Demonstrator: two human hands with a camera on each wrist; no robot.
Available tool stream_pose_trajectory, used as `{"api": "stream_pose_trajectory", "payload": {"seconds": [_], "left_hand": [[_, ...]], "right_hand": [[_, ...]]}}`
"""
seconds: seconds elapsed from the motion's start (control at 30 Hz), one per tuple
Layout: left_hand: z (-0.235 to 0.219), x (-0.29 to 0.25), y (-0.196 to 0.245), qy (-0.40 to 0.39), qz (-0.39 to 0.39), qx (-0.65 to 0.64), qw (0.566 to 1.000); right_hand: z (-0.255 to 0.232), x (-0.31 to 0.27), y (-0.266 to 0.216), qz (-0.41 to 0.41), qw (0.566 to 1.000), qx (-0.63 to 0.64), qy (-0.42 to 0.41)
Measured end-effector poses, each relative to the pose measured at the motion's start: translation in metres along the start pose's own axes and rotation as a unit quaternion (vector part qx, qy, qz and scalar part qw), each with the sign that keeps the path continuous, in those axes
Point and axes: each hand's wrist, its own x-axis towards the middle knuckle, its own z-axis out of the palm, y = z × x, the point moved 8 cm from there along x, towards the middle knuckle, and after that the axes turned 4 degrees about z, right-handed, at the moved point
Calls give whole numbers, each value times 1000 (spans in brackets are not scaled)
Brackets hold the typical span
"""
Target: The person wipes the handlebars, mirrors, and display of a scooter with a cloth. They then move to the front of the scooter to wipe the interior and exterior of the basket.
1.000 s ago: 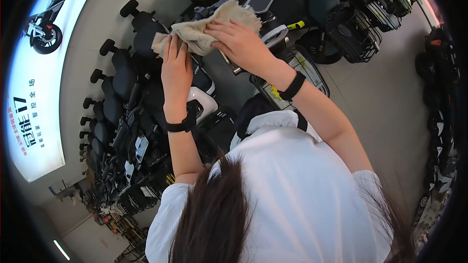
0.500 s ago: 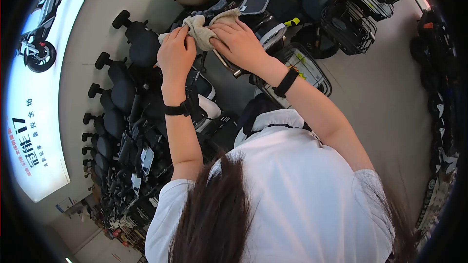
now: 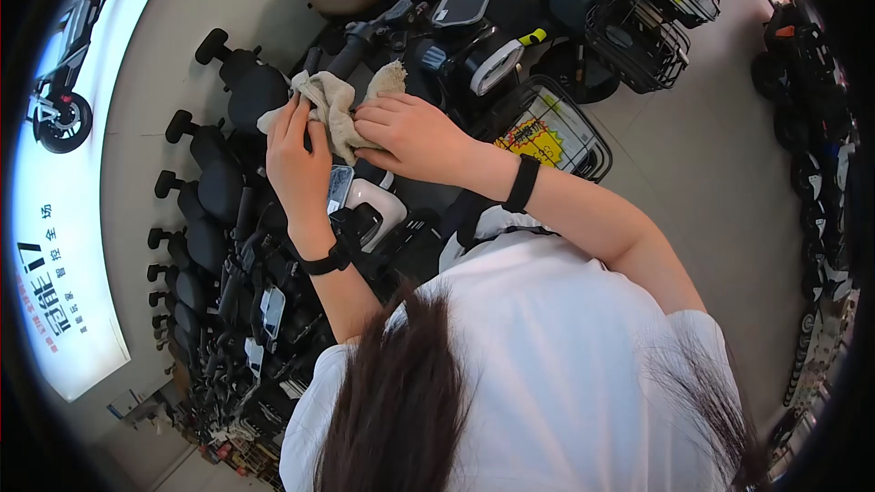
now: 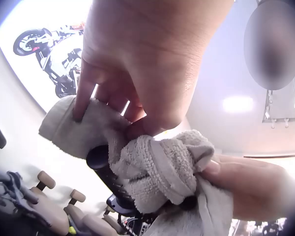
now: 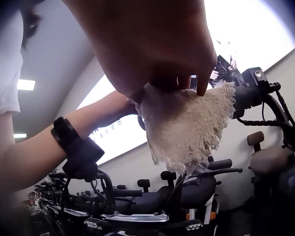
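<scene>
A beige terry cloth (image 3: 333, 109) hangs bunched between both hands in the head view. My left hand (image 3: 296, 159) pinches its left end between thumb and fingers. Gripping the other side, my right hand (image 3: 415, 132) has a frayed corner sticking out past its fingers. The left wrist view shows the cloth (image 4: 157, 162) twisted and folded beside a black handlebar grip (image 4: 105, 172), which it partly hides. Seen from the right wrist, the cloth (image 5: 187, 128) droops below the fingers. Just beyond the hands are a black handlebar (image 3: 351, 50) and a display screen (image 3: 465, 2).
A wire basket (image 3: 556, 132) with a yellow-red sign stands right of the hands, near a round headlight (image 3: 499, 68). Rows of parked scooters with black seats (image 3: 219, 137) line the left side. Another basket (image 3: 638, 41) is at the upper right. A lit poster wall (image 3: 77, 246) stands far left.
Both hands have moved left and back towards the body with the cloth. It was spread wide over the handlebar area and is now bunched, leaving more of the handlebar showing.
</scene>
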Motion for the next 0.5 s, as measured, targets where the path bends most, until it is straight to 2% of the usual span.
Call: {"api": "stream_pose_trajectory", "payload": {"seconds": [0.1,0.17,0.2,0.23,0.3,0.33,0.47,0.5], "left_hand": [[4,4,12,14,45,17,999],[8,8,16,19,63,38,997],[10,11,18,17,64,38,997],[11,15,22,18,68,49,996],[15,21,25,16,77,58,995],[17,24,26,18,81,69,994],[25,34,26,10,90,100,991],[25,36,28,10,93,98,991]], "right_hand": [[3,3,14,8,1000,-24,-9],[-2,6,33,53,998,-11,17],[-5,12,37,47,993,-107,-19],[-7,14,52,50,993,-106,-18],[-26,14,61,-16,990,-116,82],[-26,13,61,-24,989,-125,76],[-29,10,67,23,994,-66,87],[-23,10,74,52,997,-34,56]]}}
